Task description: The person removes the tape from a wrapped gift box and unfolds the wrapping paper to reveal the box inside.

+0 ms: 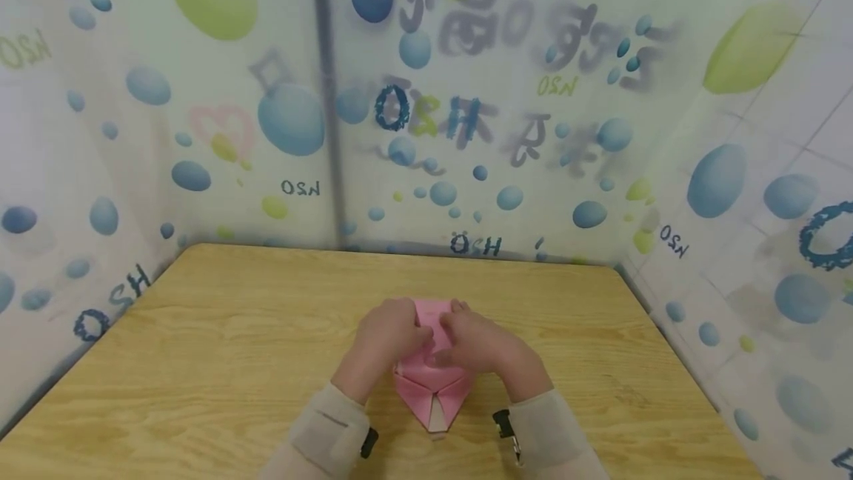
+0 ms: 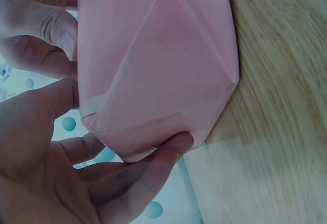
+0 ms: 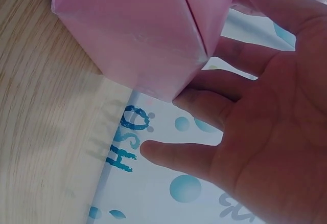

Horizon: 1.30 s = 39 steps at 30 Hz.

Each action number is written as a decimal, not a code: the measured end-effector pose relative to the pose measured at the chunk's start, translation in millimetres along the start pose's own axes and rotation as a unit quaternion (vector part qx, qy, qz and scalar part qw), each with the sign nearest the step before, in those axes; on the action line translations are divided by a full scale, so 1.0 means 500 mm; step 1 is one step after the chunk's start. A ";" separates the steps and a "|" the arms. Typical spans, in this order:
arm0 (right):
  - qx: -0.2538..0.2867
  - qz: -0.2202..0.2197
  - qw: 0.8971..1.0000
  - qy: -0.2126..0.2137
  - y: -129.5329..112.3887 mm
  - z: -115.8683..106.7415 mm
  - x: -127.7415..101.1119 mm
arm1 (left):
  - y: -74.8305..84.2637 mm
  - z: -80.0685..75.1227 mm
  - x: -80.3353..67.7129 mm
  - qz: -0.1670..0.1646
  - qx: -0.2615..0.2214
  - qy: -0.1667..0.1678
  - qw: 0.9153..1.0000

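A pink folded paper piece (image 1: 435, 376) stands on the table in front of me, its pointed flaps toward me in the head view. My left hand (image 1: 388, 333) grips its left side. In the left wrist view the little finger (image 2: 176, 144) of that hand curls over a lower edge of the boxy pink paper (image 2: 153, 75). On the other side my right hand (image 1: 485, 343) holds the paper near its top. In the right wrist view several fingertips touch a corner of the pink paper (image 3: 127, 40), while the little finger (image 3: 179, 155) sticks out apart. Some fingertips are hidden behind the paper.
The wooden table (image 1: 233, 347) stretches out on both sides of the hands. Behind it and at the sides hang pale curtains (image 1: 266, 58) with blue and green drops and lettering. A small pale tab lies at the paper's near tip.
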State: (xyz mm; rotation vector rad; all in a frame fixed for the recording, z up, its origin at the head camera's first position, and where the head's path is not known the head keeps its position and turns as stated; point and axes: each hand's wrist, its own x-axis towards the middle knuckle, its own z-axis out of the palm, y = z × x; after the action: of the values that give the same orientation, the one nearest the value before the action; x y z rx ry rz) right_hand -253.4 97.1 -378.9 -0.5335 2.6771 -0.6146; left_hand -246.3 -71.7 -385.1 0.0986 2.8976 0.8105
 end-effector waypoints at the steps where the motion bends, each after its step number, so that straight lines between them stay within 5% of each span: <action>1: 0.002 0.001 1.000 0.000 0.000 0.000 0.000 | 0.001 0.000 0.000 -0.002 0.000 0.000 1.000; 39: 0.020 -0.010 1.000 -0.001 0.018 0.005 -0.002 | -0.002 0.008 0.015 -0.016 0.017 -0.005 1.000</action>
State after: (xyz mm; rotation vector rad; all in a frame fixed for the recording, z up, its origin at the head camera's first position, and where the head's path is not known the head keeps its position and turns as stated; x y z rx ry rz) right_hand -253.7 104.1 -385.0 -0.5500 2.6544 -0.6706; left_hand -253.0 -69.7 -390.0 0.0579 2.8966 0.7527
